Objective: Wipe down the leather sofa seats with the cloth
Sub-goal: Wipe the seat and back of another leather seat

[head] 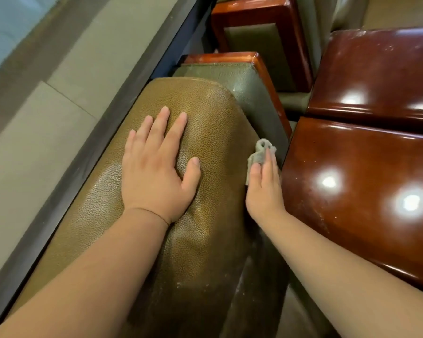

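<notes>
Wiping: my right hand [264, 184] pressed the cloth [259, 157], fingers straight, against the cushion's [205, 123] right edge.
Bracing: my left hand [154, 167] lay spread atop the cushion.
Risk: the cloth could have slipped into the gap beside the cushion.

The single head camera looks steeply down, close over the sofa back [205, 113] and both forearms.
</notes>
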